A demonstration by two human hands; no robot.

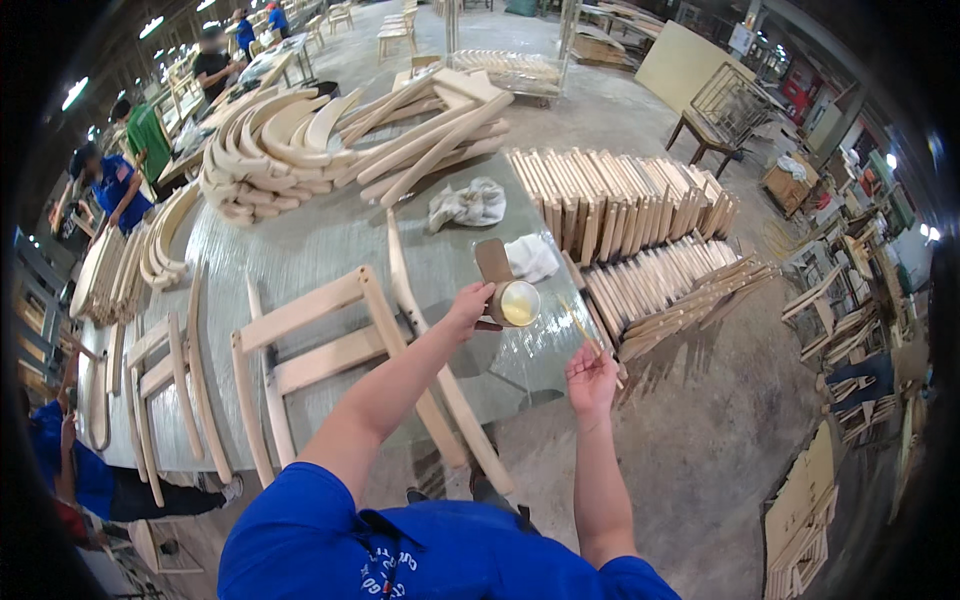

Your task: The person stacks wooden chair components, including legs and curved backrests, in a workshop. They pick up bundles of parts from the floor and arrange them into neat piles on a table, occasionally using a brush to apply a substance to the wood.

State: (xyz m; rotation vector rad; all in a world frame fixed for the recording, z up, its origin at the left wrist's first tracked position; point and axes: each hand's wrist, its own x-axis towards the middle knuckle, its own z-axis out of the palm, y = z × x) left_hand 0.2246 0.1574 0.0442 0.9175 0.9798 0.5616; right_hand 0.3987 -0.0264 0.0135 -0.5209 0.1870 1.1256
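Observation:
My left hand (pixel 471 306) is wrapped round a small cup of pale yellow, glue-like liquid (pixel 517 303), tipped so its open top faces me. Next to that cup, a brown flap or piece of card (pixel 492 259) lies at the table's right side. My right hand (pixel 592 379), palm up and fingers curled, pinches a thin yellowish stick (pixel 580 326); whether its tip has bristles is too small to tell. Left of the cup lies a wooden chair-back frame (pixel 302 318) with crosspieces, and a long curved leg (pixel 402 280) rests beside it.
The table (pixel 335 236) has a shiny, plastic-like top. Crumpled white rags (pixel 467 205) lie on it, with curved wooden parts (pixel 265 150) piled at its far side. Stacked wooden frames (pixel 625 200) stand along its right edge. Co-workers (pixel 118 190) are at the left.

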